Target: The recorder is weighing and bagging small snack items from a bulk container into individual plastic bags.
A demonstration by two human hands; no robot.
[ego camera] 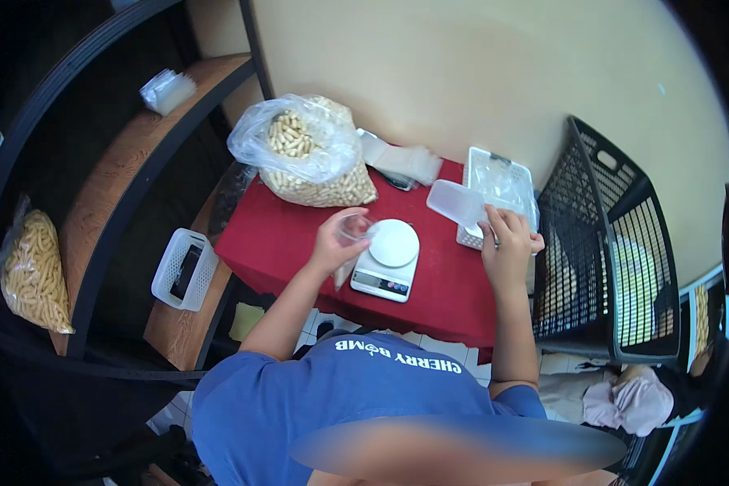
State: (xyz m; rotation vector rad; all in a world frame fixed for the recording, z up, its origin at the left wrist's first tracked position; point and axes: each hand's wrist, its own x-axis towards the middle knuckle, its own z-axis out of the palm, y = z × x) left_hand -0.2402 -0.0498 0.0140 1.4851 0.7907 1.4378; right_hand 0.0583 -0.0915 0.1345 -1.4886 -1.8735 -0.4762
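My left hand (340, 240) grips a small clear plastic cup (355, 227) at the left edge of a white digital kitchen scale (384, 267). Nothing lies on the scale's round platform. Over a white plastic basket (471, 238) at the right, my right hand (507, 237) holds a translucent plastic scoop or container (457, 202) by one end. Behind the scale stands a large open plastic bag of pale finger-shaped snacks (322, 182). A narrow clear pouch (342, 274) lies beneath my left hand, its contents unclear.
Flat plastic bags (404, 159) lie at the back of the red-covered table (446, 291). A tall black crate (607, 243) stands at the right. On the left, wooden shelves (115, 158) hold a white basket (184, 267) and a filled snack bag (35, 267). Another person (629, 398) is at the lower right.
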